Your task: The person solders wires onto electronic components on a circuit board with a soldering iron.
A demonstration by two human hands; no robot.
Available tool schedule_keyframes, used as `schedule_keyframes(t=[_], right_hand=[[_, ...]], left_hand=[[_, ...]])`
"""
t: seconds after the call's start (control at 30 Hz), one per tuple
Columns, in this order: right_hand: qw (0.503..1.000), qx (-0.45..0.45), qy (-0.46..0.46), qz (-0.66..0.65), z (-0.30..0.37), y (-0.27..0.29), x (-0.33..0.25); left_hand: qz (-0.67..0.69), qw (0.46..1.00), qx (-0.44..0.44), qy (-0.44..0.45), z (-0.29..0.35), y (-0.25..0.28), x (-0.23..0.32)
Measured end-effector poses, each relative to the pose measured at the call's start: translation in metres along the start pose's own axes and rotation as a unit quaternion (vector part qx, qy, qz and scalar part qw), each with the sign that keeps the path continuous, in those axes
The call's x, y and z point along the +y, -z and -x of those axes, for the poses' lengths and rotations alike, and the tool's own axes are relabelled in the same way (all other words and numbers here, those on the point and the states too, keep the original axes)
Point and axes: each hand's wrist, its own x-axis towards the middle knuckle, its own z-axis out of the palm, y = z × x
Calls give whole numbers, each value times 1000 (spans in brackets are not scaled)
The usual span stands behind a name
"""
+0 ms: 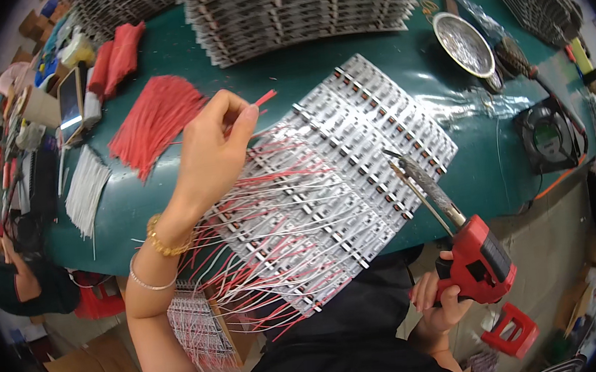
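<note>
My left hand (216, 142) is closed in a pinch on a few short red wires (267, 97), whose ends stick out past the fingertips above the panel's left corner. My right hand (441, 303) is wrapped round the grip of a red and black soldering gun (483, 263). The gun's tip points up and left, over the right part of a panel of small circuit boards (370, 118). Rows of red and white wires trail from the panel's left and near portion, over the table edge. The panel's right part shows bare rows.
A fan of red wires (155, 121) and a bunch of white wires (88, 188) lie on the green table (132, 216). Stacked boards (303, 13) rise at the back. A metal bowl (464, 44), a phone (70, 104) and a black device (546, 137) stand around. Another person sits far left.
</note>
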Motion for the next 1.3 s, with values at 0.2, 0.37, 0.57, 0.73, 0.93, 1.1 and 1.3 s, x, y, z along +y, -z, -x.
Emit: schedule_keyframes(t=[0.2,0.37,0.57,0.73,0.93,1.1,1.3], right_hand=[[999,20,-35,26,9,9,-7],[998,29,-41,30,13,8,-11],[995,11,-66,76,13,10,-10],[993,13,-76,91,11,1,-12],[977,-116,-98,152,15,42,1],[969,-83,-103,211,18,40,-3],[931,-47,-89,351,24,38,-3]], left_hand=[[-75,978,-142,-132,35,-26,40],[-94,975,-184,-84,36,-39,37],[-71,983,-139,-92,39,-45,27],[-92,980,-122,-130,42,-47,21],[-83,982,-120,-121,41,-45,21],[-91,981,-117,-127,39,-43,21],[-86,983,-121,-109,40,-44,19]])
